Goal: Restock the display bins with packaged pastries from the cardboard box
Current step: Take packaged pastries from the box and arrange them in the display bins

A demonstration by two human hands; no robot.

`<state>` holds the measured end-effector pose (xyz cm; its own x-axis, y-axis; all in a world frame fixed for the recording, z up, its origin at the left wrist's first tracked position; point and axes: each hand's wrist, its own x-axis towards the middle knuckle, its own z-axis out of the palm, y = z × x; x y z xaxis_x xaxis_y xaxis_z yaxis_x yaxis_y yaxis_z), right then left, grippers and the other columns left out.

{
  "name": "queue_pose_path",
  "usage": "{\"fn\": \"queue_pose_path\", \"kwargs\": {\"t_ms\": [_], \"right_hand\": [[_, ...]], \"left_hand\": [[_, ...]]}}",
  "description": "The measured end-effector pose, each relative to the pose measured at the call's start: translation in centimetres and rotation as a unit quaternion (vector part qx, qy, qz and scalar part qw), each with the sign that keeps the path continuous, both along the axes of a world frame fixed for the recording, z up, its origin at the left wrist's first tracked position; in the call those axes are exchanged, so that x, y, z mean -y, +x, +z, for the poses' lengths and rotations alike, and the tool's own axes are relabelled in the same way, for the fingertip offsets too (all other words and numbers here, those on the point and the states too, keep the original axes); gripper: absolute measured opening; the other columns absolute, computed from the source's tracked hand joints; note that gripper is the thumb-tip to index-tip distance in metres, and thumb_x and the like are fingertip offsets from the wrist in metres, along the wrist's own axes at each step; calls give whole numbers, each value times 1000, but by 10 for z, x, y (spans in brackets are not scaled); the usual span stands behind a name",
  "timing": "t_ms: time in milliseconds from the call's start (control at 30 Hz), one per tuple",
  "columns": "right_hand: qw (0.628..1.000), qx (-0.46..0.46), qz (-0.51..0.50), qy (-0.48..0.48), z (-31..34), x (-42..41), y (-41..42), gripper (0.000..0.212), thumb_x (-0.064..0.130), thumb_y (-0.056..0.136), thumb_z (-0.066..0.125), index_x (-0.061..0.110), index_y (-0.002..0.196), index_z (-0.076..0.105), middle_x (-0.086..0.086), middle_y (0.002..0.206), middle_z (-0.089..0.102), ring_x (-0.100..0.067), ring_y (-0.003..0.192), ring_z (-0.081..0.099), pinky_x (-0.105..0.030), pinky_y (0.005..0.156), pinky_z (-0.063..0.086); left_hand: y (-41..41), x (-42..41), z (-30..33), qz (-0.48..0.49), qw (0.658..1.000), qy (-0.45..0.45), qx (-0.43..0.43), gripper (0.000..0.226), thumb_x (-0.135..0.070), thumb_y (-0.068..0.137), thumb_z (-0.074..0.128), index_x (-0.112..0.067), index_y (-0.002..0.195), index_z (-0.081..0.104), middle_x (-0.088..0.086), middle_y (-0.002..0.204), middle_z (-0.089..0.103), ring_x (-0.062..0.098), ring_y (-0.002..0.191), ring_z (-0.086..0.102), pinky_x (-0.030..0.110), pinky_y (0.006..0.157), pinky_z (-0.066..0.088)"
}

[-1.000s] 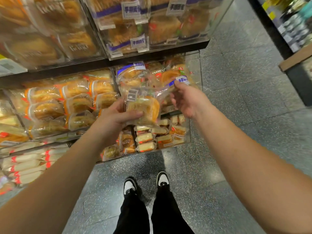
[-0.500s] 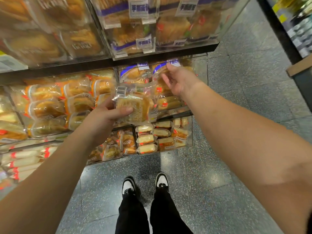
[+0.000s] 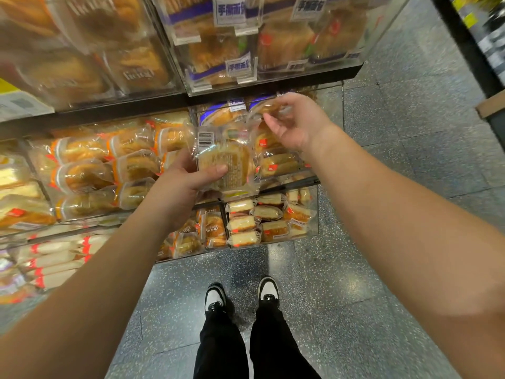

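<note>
Speckled grey floor (image 3: pixel 410 187) runs beside clear display bins (image 3: pixel 330 110). At the middle bin's front edge, the left hand (image 3: pixel 180 184) grips a wrapped pastry (image 3: pixel 224 165), thumb across it; the right hand (image 3: pixel 297 121) pinches another pastry packet (image 3: pixel 262 109) at the bin's top edge.

Open aisle floor (image 3: pixel 382 242) rightward; packed bins (image 3: pixel 273 165) and shelf edge (image 3: pixel 123 110) ahead.

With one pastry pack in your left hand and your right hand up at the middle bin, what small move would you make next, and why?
Probably slide the pastry pack, gripped by the left hand, up into the middle bin. The right hand already pinches a blue-labelled pack there, seemingly making room, and the held pack hovers just below.
</note>
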<state>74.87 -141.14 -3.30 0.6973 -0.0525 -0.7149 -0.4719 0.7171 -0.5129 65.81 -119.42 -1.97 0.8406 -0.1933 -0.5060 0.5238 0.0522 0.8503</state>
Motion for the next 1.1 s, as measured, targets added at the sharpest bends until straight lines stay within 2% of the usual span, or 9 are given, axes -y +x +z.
{"fn": "queue_pose_path", "kwargs": {"t_ms": [167, 300, 433, 500, 600, 667, 767, 867, 1100], "right_hand": [[986, -31, 72, -150, 14, -1, -50, 17, 27, 100, 54, 11, 104, 59, 0, 75, 62, -13, 71, 56, -21, 61, 50], [960, 13, 257, -111, 32, -16, -101, 61, 67, 94, 39, 13, 111, 62, 2, 83, 71, -11, 77, 67, -24, 64, 51], [966, 28, 244, -81, 29, -23, -116, 51, 55, 87, 62, 24, 127, 59, 2, 104, 74, -12, 89, 71, -25, 71, 51], [976, 25, 194, -94, 22, -15, -120, 29, 27, 93, 67, 22, 121, 60, 3, 101, 73, -15, 91, 69, -26, 71, 53], [986, 40, 144, -80, 23, 4, -125, 14, 8, 94, 62, 19, 103, 61, 4, 86, 71, -14, 81, 66, -24, 71, 55], [985, 60, 139, -81, 25, 16, -129, 17, 5, 94, 61, 16, 108, 62, 1, 91, 70, -14, 81, 66, -23, 70, 56], [986, 78, 123, -81, 22, 27, -133, 22, 3, 95, 58, 13, 115, 62, 0, 95, 71, -12, 81, 66, -21, 69, 55], [994, 94, 33, -39, 15, 31, -137, 33, 11, 94, 62, 10, 126, 55, -5, 101, 68, -15, 86, 64, -23, 75, 55], [997, 36, -66, -22, 5, 24, -131, 37, 29, 97, 61, 8, 128, 62, -1, 95, 69, -7, 79, 64, -17, 67, 54]], "left_hand": [[3, 9, 0, -4, 971, 218, 101, 39, -27, 81, 79, -31, 109, 52, -5, 109, 68, 18, 97, 69, 43, 85, 58], [-3, 26, -3, -70, 789, 509, 336, 54, -21, 80, 75, -16, 128, 51, 7, 123, 61, 33, 111, 58, 50, 84, 53], [-8, 35, -12, -189, 691, 491, 496, 63, -6, 71, 76, -4, 130, 54, 19, 129, 54, 35, 116, 43, 49, 87, 49], [-10, 37, -13, -234, 716, 431, 497, 63, -10, 74, 74, -8, 133, 53, 14, 138, 47, 26, 122, 35, 41, 92, 44], [-17, 46, 4, -157, 887, 299, 313, 60, -30, 87, 70, -23, 139, 41, -5, 140, 40, 14, 128, 39, 29, 100, 39], [-12, 56, 12, -73, 951, 258, 152, 55, -43, 92, 65, -27, 137, 39, -11, 130, 51, 11, 117, 52, 23, 87, 39], [-1, 70, 8, -53, 992, 115, 6, 44, -37, 96, 62, -14, 130, 51, -11, 99, 72, 11, 85, 68, 24, 73, 48], [5, 89, 2, 3, 999, 3, -45, 32, -21, 96, 64, -6, 123, 55, 11, 106, 70, 20, 71, 68, 27, 64, 58], [11, 134, -8, 17, 999, 44, -9, 13, -24, 95, 65, -23, 103, 55, 3, 99, 70, 26, 84, 74, 34, 76, 59]]}}
